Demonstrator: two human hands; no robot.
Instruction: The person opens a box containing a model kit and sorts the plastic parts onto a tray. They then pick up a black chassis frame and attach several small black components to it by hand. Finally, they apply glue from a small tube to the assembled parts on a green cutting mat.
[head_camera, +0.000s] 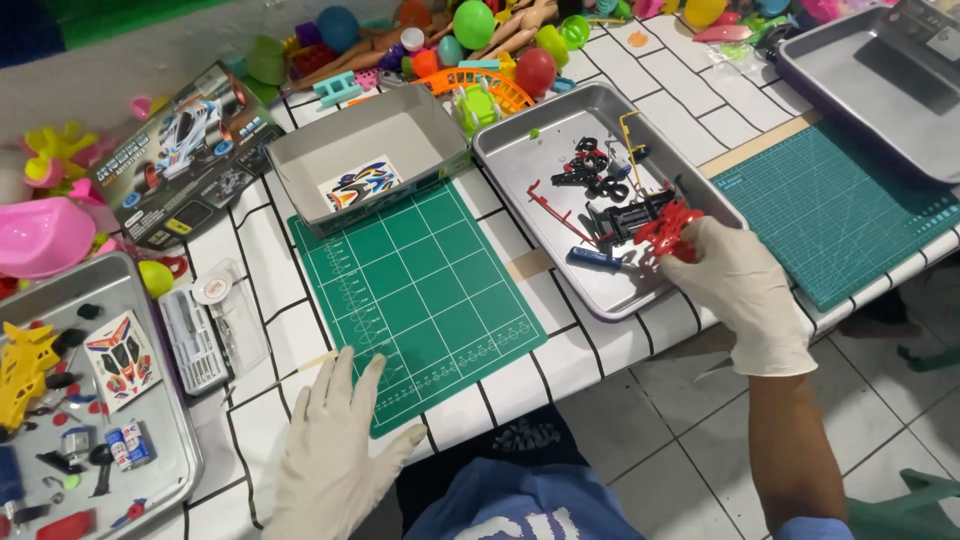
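Currently the gloved right hand pinches a red plastic parts frame over the metal tray (left hand flat, fingers spread); slippage likely.

- a single view is given, taken from a camera worn on the head.
- the bench is looked down on steeply, facing forward and slightly right.
- the scene is seen from close range, at arm's reach.
- the floor is caught at the lower right edge.
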